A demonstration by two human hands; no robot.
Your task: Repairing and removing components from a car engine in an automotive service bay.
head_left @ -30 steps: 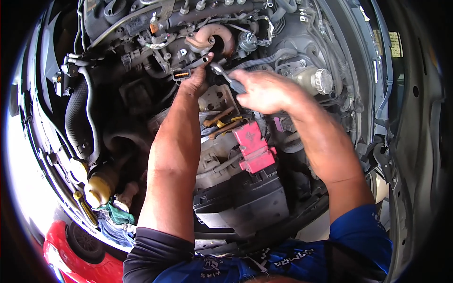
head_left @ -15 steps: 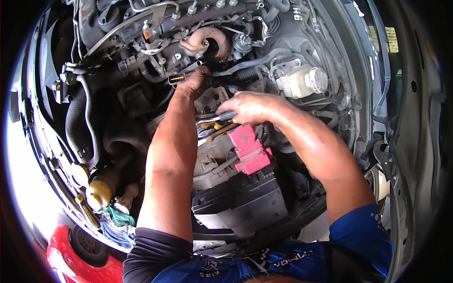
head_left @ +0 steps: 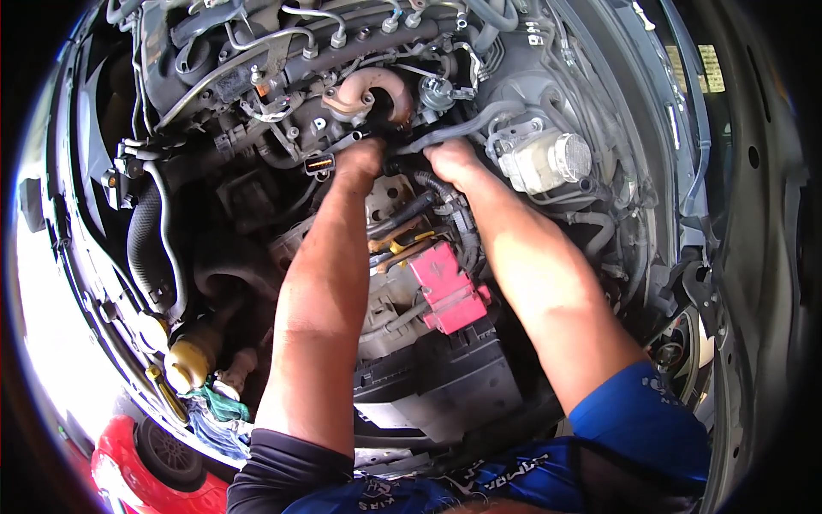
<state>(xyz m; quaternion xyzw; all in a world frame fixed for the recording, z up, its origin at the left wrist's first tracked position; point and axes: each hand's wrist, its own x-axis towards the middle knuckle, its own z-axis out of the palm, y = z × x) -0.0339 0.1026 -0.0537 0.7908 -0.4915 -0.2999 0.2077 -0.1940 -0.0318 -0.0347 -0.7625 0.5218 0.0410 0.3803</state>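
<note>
Both my arms reach deep into an engine bay. My left hand (head_left: 363, 159) is bent down beside a connector (head_left: 320, 164) with orange inside and below the curved, rust-brown pipe (head_left: 374, 90); its fingers are hidden. Just to its right, my right hand (head_left: 451, 159) reaches down by a grey hose (head_left: 462, 126), and its fingers are out of sight too. What either hand grips cannot be made out. Between my forearms lie several hand tools, among them one with a dark handle (head_left: 411, 212) and one with a yellow part (head_left: 413, 242).
A red plastic cover (head_left: 445, 287) sits above a black box (head_left: 441, 377) near me. The white reservoir (head_left: 548, 161) stands right of my right hand. At lower left are a yellowish reservoir (head_left: 188, 364), a yellow-handled tool (head_left: 165, 391) and a green cloth (head_left: 224, 404).
My right hand has left the dark-handled tool, which now lies among the others, and has moved up and forward beside the grey hose. My left hand stays near the connector.
</note>
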